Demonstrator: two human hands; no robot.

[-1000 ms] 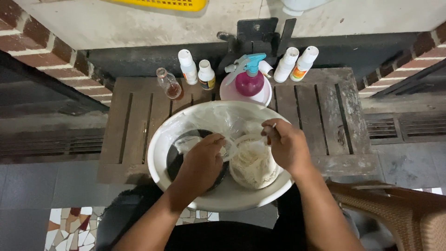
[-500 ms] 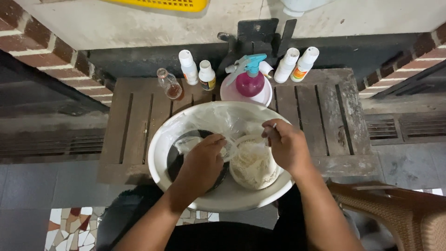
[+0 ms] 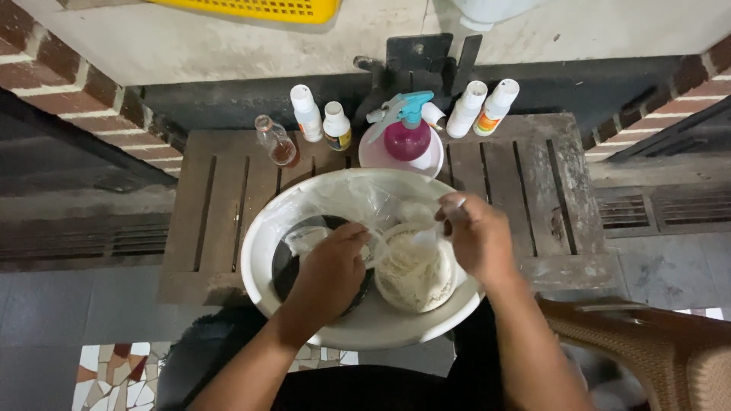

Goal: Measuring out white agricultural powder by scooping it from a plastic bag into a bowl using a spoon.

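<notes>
a: where are the hands?

b: both are inside the big white basin [image 3: 263, 251] on the slatted wooden table [image 3: 228, 190]. the left hand [image 3: 331, 266] is curled over the edge of a black pot [image 3: 285, 262] and pinches the rim of a clear plastic bag [image 3: 358, 202]. the right hand [image 3: 480, 240] is closed around a small white spoon-like tool [image 3: 434, 232], though it is blurred, so i only think it is a spoon.

a: and what's under the spoon?

b: a round clear container [image 3: 415, 274] filled with pale, crumbly stuff, sitting in the basin just right of the black pot. the tool's tip is over its rim.

a: what crowds the space behind?

b: touching the basin's far edge is a small pink bowl [image 3: 381, 156] with a magenta spray bottle [image 3: 407, 133] with a teal trigger standing in it. left of that, two white-capped bottles [image 3: 308, 114] and a small glass bottle [image 3: 276, 143] with reddish liquid. right of the spray bottle, two more white bottles [image 3: 483, 106] leaning back against the dark ledge.

a: anything else near?

b: the crumpled bag covers the far half of the basin. a woven brown chair [image 3: 655, 342] sits by the right forearm, well off the table. a yellow crate [image 3: 259, 9] shows at the top, on the concrete ledge.
</notes>
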